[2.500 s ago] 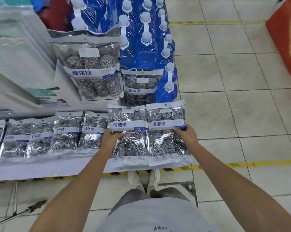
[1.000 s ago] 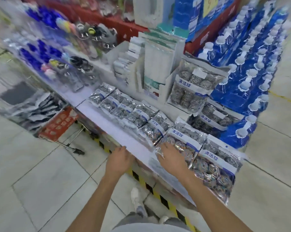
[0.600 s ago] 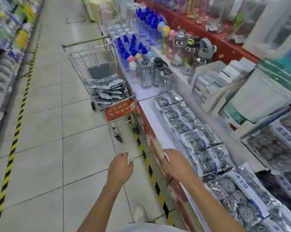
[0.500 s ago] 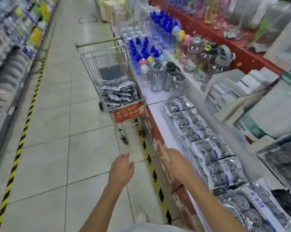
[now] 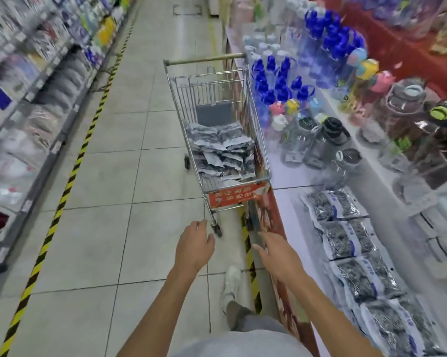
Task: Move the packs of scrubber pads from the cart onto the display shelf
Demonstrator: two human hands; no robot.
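Both hands reach empty toward the cart in the aisle.
The left hand [image 5: 195,244] and right hand [image 5: 277,252] have loose, spread fingers; silver scrubber pad packs [image 5: 221,154] lie in the metal wire cart [image 5: 262,140], others in a row [image 5: 351,243] on the white display shelf [image 5: 297,228].

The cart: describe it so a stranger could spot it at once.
Look along the tiled aisle floor, beside the long display shelf on the right. The cart is a wire trolley heaped with scrubber packs; only it has a red sign on its near end.
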